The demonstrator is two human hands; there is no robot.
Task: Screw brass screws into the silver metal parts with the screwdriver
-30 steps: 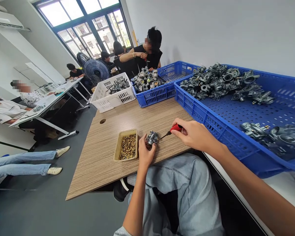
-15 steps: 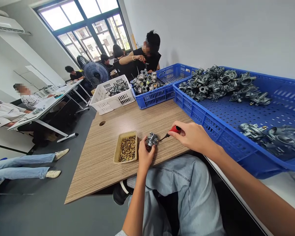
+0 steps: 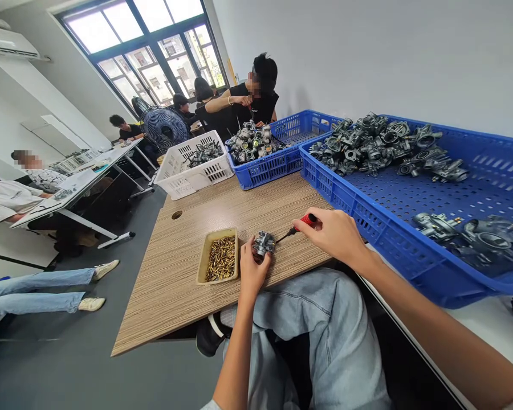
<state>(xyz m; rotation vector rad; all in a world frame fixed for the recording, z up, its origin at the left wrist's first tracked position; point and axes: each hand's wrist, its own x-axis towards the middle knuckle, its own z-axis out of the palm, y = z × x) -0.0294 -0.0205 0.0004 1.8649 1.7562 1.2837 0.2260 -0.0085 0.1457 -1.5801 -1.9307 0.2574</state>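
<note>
My left hand (image 3: pixel 253 269) is closed around a small grey metal carburetor (image 3: pixel 264 244), steadying it on the wood-grain table (image 3: pixel 175 290). In my right hand (image 3: pixel 336 234) is a screwdriver (image 3: pixel 304 222) with a red and black handle. Its dark shaft slants down to the left, and the tip meets the right side of the carburetor; the exact contact spot is too small to make out. Just left of my left hand stands a cream tub (image 3: pixel 200 267) filled with small brass jets or screws (image 3: pixel 221 257).
A large blue crate (image 3: pixel 367 213) with many carburetors borders the table's right side. Behind stand a smaller blue crate (image 3: pixel 265 175) of carburetors and a white basket (image 3: pixel 175 179) of metal parts. Across from me a person (image 3: pixel 256 91) works; a fan (image 3: pixel 165 126) stands farther back.
My right hand has turned slightly around the screwdriver handle, its fingers shifting a little. The carburetor and my left hand stay in nearly the same place.
</note>
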